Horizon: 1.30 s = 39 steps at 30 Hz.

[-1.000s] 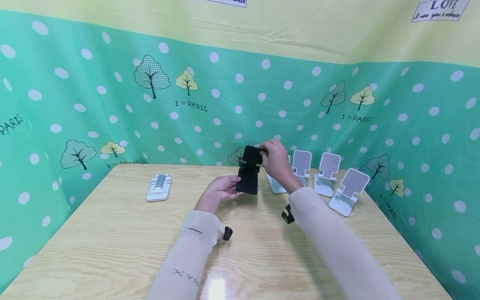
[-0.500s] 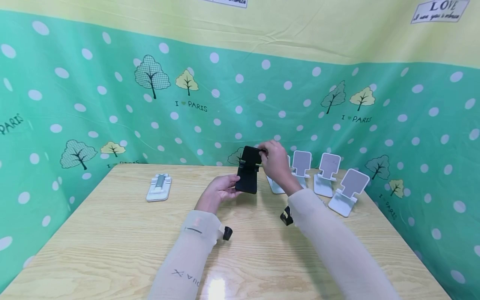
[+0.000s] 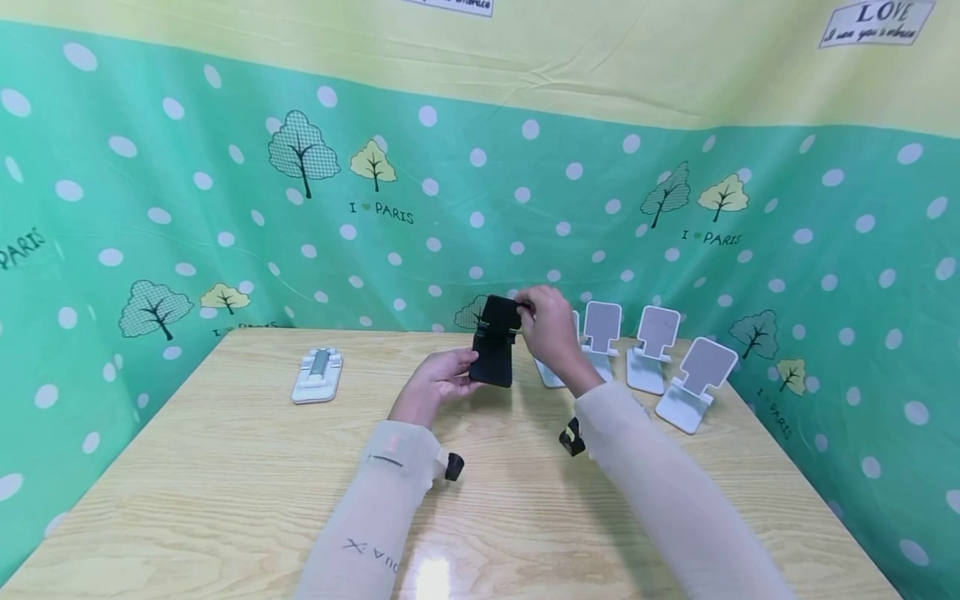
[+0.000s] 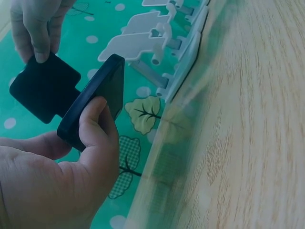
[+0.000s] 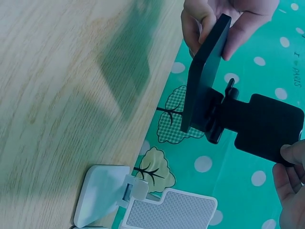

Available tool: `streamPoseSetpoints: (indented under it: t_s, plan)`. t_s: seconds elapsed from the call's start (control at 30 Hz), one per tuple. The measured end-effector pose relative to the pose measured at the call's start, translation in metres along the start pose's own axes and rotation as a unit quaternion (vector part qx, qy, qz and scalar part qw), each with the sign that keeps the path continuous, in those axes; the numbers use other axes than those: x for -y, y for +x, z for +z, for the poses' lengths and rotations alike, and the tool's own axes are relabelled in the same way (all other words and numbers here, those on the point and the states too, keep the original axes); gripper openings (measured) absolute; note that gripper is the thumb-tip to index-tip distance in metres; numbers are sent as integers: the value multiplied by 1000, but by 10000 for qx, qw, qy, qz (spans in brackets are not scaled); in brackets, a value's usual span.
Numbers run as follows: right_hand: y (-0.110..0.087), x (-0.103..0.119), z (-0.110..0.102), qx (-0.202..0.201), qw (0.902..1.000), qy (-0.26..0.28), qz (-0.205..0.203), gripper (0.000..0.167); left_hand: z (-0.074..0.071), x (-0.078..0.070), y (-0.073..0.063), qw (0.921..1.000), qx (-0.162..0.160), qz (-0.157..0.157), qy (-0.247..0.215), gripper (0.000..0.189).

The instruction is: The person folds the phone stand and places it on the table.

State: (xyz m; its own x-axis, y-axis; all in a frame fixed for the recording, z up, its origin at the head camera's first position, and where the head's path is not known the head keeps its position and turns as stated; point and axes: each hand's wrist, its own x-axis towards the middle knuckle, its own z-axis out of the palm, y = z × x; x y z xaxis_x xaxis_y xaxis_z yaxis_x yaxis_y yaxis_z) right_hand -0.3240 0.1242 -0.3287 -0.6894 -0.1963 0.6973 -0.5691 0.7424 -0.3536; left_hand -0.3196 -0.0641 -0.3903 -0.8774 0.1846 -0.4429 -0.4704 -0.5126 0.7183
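A black folding phone stand (image 3: 492, 360) is held up over the far middle of the table, its upper plate unfolded from the base. My left hand (image 3: 441, 377) grips the base from the left. With thumb and fingers, my right hand (image 3: 551, 329) pinches the upper right corner of the plate. In the left wrist view, the thumb of the left hand (image 4: 52, 186) presses one face of the base, with fingers behind. The right wrist view shows the hinge (image 5: 219, 114) between base and plate (image 5: 269, 126), and the right hand (image 5: 293, 176) at the plate's outer corner.
Several white phone stands stand unfolded at the back right, such as the rightmost one (image 3: 698, 375); my right hand and forearm partly hide one stand (image 3: 550, 373). A folded white stand (image 3: 318, 375) lies at the back left. A green dotted curtain (image 3: 450, 208) hangs behind the wooden table (image 3: 225, 492).
My right hand and the upper plate of the black phone stand have come down very slightly. My left hand keeps its hold on the base.
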Motion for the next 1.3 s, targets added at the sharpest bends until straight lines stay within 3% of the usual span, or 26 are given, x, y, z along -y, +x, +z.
streamPoseSetpoints:
  t_s: [0.5, 0.93, 1.3]
  plan:
    - [-5, 7, 1, -24, 9996, 97, -272, 11, -2, -4, -3, 9999, -76, 31, -151, 26]
    - [-6, 11, -2, -196, 9977, 218, -619, 13, -2, -6, -3, 9994, 22, 186, -281, 35]
    - [-10, 18, -3, 58, 9981, 97, -605, 15, -3, -8, -3, 9978, 73, 103, -648, 23]
